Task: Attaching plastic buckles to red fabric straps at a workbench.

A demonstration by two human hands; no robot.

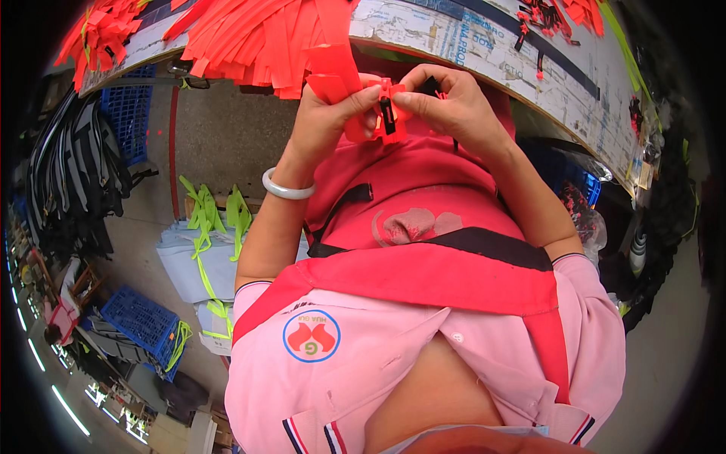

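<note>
In front of the red apron [423,189], both my hands are pinched close together on a bright orange-red strip [384,130] with a narrow black piece along its middle. My left hand [329,117] grips it between thumb and fingers, and more folded orange strip [333,64] rises behind that hand. Opposite, the thumb and forefinger of my right hand [463,110] press on the strip's side. A small black piece [431,85] with orange bits shows at the right fingers; whether it is held there cannot be made out.
A thick heap of orange strips [253,41] hangs over the edge of the worn worktable [412,30]. Small black-and-orange pieces [544,23] lie at its right. To the left are dark hanging straps [76,166], a blue crate [140,318] and pale stacked sheets with lime-green ribbons [200,257].
</note>
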